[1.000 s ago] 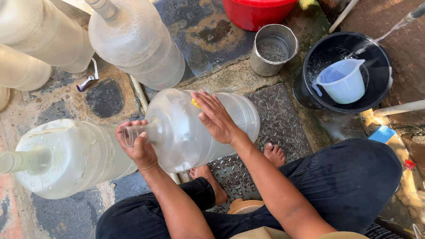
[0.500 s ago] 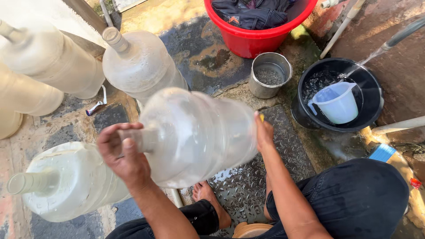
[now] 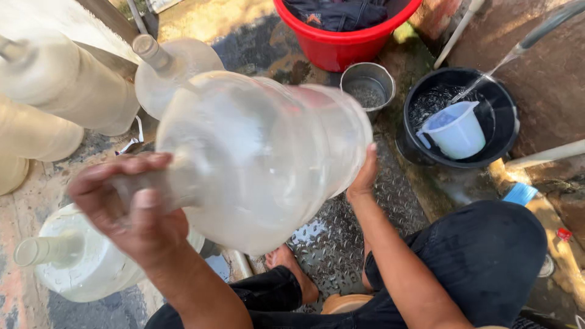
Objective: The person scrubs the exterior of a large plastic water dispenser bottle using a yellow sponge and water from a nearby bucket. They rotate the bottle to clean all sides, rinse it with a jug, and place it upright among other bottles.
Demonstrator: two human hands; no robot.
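I hold a large clear plastic water jug [image 3: 262,152] lifted sideways in front of me, blurred by motion, with a little water inside. My left hand [image 3: 131,201] is wrapped around its narrow neck at the lower left. My right hand [image 3: 364,176] presses against the jug's base on the right. Under the jug lie my bare feet [image 3: 292,268] on a wet metal tread plate [image 3: 341,244].
Several similar jugs lie around: one at lower left [image 3: 79,262], others at upper left [image 3: 61,85] and behind [image 3: 177,61]. A red tub [image 3: 341,49] of clothes, a steel pot [image 3: 367,84], and a black bucket [image 3: 506,116] with a pale jug [image 3: 457,131] under running water stand beyond.
The jug has been raised from the ground toward the camera and tilted. My right hand slid from its side to its base; my left stayed on the neck.
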